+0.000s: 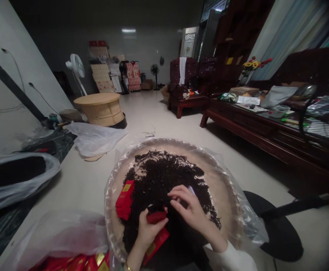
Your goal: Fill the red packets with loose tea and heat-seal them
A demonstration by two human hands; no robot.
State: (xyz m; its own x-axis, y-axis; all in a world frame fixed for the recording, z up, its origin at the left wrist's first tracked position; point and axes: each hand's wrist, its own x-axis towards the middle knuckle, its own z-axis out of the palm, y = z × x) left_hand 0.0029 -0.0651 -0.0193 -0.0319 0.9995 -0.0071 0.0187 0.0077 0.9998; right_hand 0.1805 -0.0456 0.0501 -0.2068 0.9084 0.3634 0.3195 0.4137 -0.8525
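Observation:
My left hand (150, 227) is wrapped round a red packet (156, 217), its dark mouth facing up. Another red packet (160, 239) with a gold patch shows just below that hand. My right hand (188, 207) hovers beside the held packet, fingers curled toward the thumb; whatever is between them is too small to make out. A pale, stick-like end (192, 190) shows behind its knuckles, and I cannot tell whether the hand holds it. Both hands are over dark, dry shredded leaves (167, 173) spread in a round plastic-lined tray (223, 188). A stack of red packets (124, 199) lies on the tray's left side.
A plastic bag of red and gold packets (76, 261) is at lower left. Beyond it sits a plastic-lined container of dark material (14, 171). A black round stand base (280, 229) is close on the right, below a long wooden table (251, 128). Ahead stands a round wooden stool (99, 107).

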